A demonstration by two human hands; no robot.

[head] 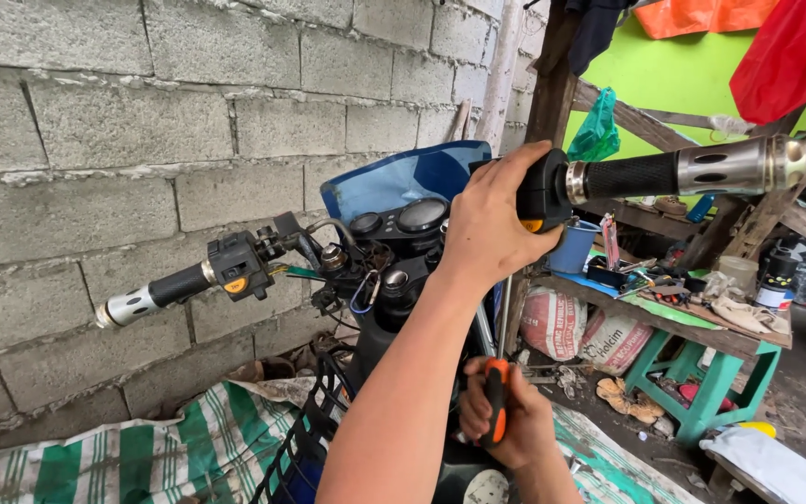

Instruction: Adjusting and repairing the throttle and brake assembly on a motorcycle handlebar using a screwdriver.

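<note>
Head cam: my left hand has its fingers clamped on the switch housing at the handlebar's right end, rigid and grippy. My right hand fists the slim, light screwdriver below.

A rough motorbike workshop: bare block wall, cluttered tool bench, cement sacks.

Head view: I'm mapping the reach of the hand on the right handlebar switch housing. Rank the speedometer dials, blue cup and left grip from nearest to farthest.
From the hand on the switch housing:
1. Speedometer dials, just to its left.
2. Blue cup, to its right; nearly as close.
3. Left grip, far left.
</note>
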